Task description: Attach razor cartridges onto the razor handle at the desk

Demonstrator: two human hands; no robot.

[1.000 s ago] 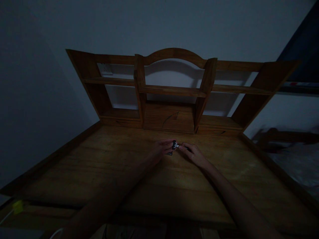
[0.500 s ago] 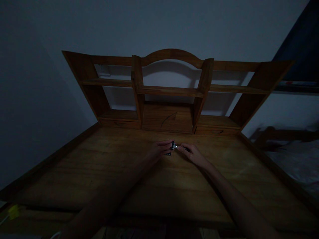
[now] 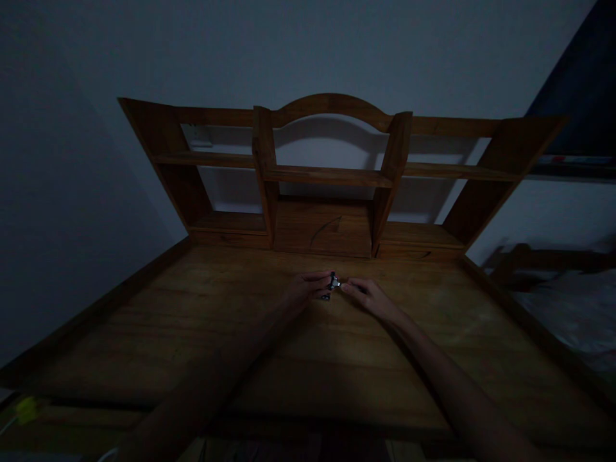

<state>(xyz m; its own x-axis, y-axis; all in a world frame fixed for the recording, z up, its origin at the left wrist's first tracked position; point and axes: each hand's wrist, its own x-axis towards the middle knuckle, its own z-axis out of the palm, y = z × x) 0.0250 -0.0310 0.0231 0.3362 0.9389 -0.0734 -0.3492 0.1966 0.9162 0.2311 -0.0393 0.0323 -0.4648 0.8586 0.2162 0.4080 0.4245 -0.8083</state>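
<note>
My left hand (image 3: 306, 286) is closed around a small black-and-silver piece (image 3: 333, 281), held just above the wooden desk (image 3: 308, 359). Facing it from the right, my right hand (image 3: 369, 296) pinches a slim dark object whose kind I cannot make out. A bright metal bit shows between the two hands, and I cannot tell which of the held things it belongs to. Below my left fingers is a dark flat piece with light dots (image 3: 326, 297); whether it rests on the desk or is held is unclear. The room is dim and small details are lost.
A wooden shelf unit (image 3: 330, 174) with open compartments stands along the desk's back edge. Raised rims run down the desk's sides. A yellow object (image 3: 27, 409) is at the lower left. Bedding (image 3: 572, 308) lies beyond the right rim, below a dark curtain (image 3: 582, 96).
Both hands keep almost the same place and grip. The black-and-silver piece has shifted very slightly left, and a little more of the dotted piece shows.
</note>
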